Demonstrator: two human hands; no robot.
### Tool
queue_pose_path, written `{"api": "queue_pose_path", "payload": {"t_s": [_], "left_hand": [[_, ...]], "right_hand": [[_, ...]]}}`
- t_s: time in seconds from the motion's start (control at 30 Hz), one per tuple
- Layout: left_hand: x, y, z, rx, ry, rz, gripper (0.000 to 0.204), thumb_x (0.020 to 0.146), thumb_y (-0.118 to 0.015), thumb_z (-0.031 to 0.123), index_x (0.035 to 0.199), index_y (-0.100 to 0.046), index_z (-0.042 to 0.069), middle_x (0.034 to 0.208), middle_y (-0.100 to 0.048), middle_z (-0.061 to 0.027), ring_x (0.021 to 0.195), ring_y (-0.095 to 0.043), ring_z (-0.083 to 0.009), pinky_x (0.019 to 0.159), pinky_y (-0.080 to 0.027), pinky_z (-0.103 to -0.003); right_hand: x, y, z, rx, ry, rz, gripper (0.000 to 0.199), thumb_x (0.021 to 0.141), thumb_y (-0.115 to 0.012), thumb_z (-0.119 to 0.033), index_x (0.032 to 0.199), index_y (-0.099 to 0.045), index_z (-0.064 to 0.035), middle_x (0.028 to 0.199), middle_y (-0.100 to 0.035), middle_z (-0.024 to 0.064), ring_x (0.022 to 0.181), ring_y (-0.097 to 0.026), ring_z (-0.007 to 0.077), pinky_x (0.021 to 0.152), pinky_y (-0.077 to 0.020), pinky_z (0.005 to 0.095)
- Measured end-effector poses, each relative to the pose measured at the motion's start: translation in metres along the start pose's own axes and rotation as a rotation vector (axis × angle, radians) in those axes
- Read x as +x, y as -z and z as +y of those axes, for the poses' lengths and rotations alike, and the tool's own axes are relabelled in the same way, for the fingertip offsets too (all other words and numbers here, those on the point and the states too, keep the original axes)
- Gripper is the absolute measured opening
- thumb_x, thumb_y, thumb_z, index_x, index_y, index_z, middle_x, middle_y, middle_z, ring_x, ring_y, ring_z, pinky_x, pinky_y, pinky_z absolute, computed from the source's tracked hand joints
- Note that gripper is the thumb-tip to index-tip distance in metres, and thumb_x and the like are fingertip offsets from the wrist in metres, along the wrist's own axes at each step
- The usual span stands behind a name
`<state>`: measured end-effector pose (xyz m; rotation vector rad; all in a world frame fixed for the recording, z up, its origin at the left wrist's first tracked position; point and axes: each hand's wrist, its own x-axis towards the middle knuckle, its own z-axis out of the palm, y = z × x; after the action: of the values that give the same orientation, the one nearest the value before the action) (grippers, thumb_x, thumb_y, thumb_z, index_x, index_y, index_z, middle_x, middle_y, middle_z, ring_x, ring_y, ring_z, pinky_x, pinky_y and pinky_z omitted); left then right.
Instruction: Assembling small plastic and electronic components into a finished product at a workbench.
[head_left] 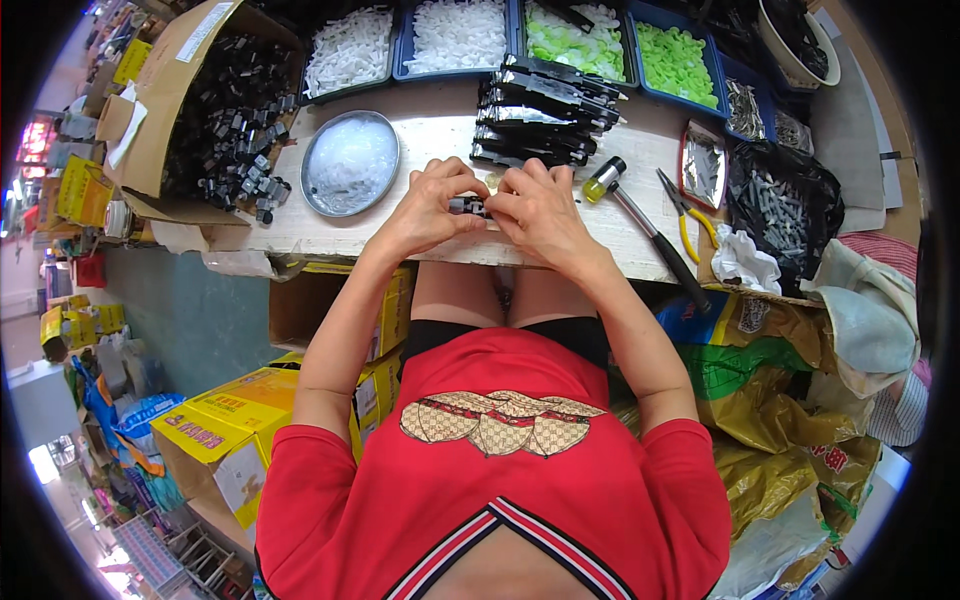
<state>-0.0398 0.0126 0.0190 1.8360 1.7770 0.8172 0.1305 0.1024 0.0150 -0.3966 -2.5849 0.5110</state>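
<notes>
My left hand (432, 210) and my right hand (545, 212) meet at the table's front edge, both closed with bent fingers. Between them is a small black and silver part (466, 205), like those in the box at left; the fingers cover much of it. A small pale yellowish piece (491, 183) shows just beyond the fingertips. Directly behind my hands lies a stack of long black slotted parts (540, 112). To the right rests a hammer (640, 215) with a yellow-faced head and black grip. Left of my hands stands a round metal dish (394, 150) of clear, jelly-like stuff.
A cardboard box (150, 95) spills small black parts at left. Blue trays (403, 45) of white and green pieces line the back. Pliers (685, 212), a red-rimmed tray (688, 190) and a black bag (835, 200) of grey screw-like pieces lie right. Yellow cartons (225, 410) stand below.
</notes>
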Motion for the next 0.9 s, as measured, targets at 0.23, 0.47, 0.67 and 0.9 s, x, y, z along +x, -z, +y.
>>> {"api": "queue_pose_path", "payload": {"t_s": [0.23,0.47,0.67,0.9], "left_hand": [[-0.001,-0.003,0.003,0.023,0.054,0.023,0.029,0.061,-0.075,0.012,0.087,-0.063,0.009,0.089,-0.054,-0.0038,0.090,-0.050,-0.0227,0.075,-0.041,-0.034],[0.025,0.032,0.043,0.399,-0.063,-0.279,0.020,0.065,-0.071,0.020,0.081,-0.065,0.011,0.084,-0.056,-0.0024,0.087,-0.047,-0.0216,0.079,-0.031,-0.037],[0.162,0.043,0.105,0.205,-0.476,-0.005,0.011,0.070,-0.068,0.013,0.075,-0.063,0.004,0.072,-0.059,-0.0089,0.072,-0.055,-0.0266,0.063,-0.043,-0.036],[0.295,-0.055,0.092,0.878,-0.441,-0.129,0.011,0.063,-0.064,0.011,0.074,-0.067,0.009,0.075,-0.064,-0.0097,0.082,-0.059,-0.0290,0.068,-0.040,-0.042]], "right_hand": [[-0.009,0.000,-0.004,0.043,-0.024,0.059,0.010,0.070,-0.064,-0.014,0.080,-0.065,-0.0136,0.081,-0.052,0.0002,0.084,-0.045,0.0196,0.070,-0.0277,0.0375],[-0.021,0.034,0.010,0.097,-0.082,0.144,0.011,0.071,-0.063,-0.010,0.082,-0.064,-0.0111,0.077,-0.051,0.0010,0.079,-0.048,0.0194,0.068,-0.0282,0.0352],[-0.050,0.070,0.043,0.057,-0.220,0.229,0.007,0.073,-0.062,-0.009,0.080,-0.064,-0.0099,0.076,-0.052,0.0011,0.078,-0.049,0.0188,0.066,-0.0287,0.0342],[-0.078,0.105,0.071,-0.024,-0.432,0.248,0.008,0.074,-0.062,-0.010,0.081,-0.065,-0.0106,0.077,-0.055,0.0015,0.081,-0.052,0.0209,0.069,-0.0337,0.0368]]}}
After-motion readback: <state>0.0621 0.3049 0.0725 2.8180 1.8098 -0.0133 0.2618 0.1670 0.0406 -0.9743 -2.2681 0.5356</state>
